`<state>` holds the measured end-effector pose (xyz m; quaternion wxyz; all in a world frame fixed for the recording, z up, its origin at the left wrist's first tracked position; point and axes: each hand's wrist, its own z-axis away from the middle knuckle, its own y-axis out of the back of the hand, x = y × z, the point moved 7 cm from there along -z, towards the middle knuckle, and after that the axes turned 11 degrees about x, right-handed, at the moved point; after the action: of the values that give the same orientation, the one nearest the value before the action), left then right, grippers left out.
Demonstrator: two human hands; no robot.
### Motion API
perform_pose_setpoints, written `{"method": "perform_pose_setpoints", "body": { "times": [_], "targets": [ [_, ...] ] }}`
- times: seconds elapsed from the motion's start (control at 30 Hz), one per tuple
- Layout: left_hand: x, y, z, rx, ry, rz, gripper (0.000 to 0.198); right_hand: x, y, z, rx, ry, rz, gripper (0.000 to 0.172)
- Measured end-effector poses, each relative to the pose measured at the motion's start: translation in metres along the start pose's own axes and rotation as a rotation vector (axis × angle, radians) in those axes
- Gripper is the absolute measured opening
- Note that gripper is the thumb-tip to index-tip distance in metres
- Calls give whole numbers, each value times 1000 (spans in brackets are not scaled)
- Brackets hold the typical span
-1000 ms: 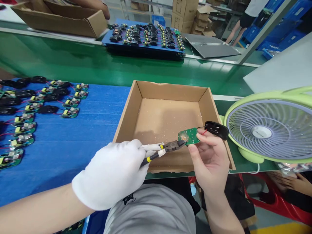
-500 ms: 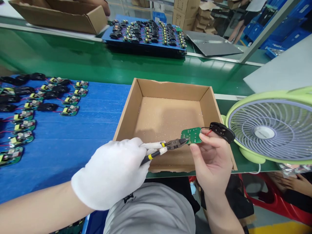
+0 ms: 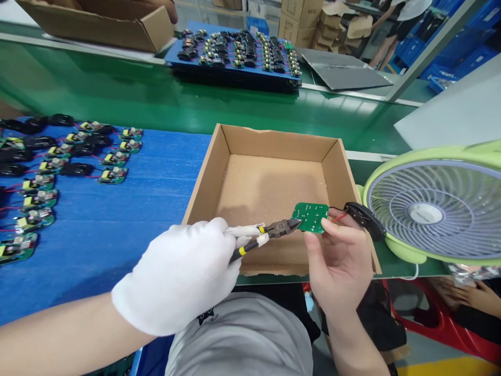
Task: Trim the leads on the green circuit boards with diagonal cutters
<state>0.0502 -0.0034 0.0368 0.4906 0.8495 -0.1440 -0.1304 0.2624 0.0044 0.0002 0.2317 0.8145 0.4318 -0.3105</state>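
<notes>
My left hand point(image 3: 188, 274), in a white glove, is closed around the handles of a pair of cutting pliers point(image 3: 279, 228). The pliers' dark jaws meet the left edge of a green circuit board point(image 3: 312, 216). Bare, my right hand point(image 3: 340, 256) pinches that board at its lower right between thumb and fingers. Red and black wires run from the board to a black oval part point(image 3: 366, 220) beyond my right fingers. Both hands are over the near side of an open cardboard box point(image 3: 274, 175), which has small specks scattered on its floor.
On the blue mat point(image 3: 164, 183) at left lie several circuit boards point(image 3: 112, 175) wired to black parts. A green fan point(image 3: 426, 211) stands right of the box. Across the bench are a loaded blue tray point(image 3: 235, 73) and another cardboard box point(image 3: 97, 26). Other people are partly visible.
The circuit board has turned to show more of its face, and the black part has swung right and slightly down. The pliers have barely moved.
</notes>
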Motion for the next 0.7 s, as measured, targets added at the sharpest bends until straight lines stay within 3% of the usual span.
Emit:
{"method": "perform_pose_setpoints", "body": {
  "times": [0.1,0.2,0.3,0.5,0.7],
  "targets": [
    [3,-4,1,-30,32,-4,46,-3,1,1,34,102,53,40],
    [-3,-14,3,-168,151,19,46,-8,3,3,76,224,121,48],
    [-18,-19,3,-266,310,43,48,-6,6,3,114,212,144,43],
    [-35,-21,-3,-275,503,457,43,-2,1,-6,43,-135,-118,24],
    [-31,-41,-10,-467,751,987,56,-1,-5,-10,-171,-569,-345,9]
  ]
}}
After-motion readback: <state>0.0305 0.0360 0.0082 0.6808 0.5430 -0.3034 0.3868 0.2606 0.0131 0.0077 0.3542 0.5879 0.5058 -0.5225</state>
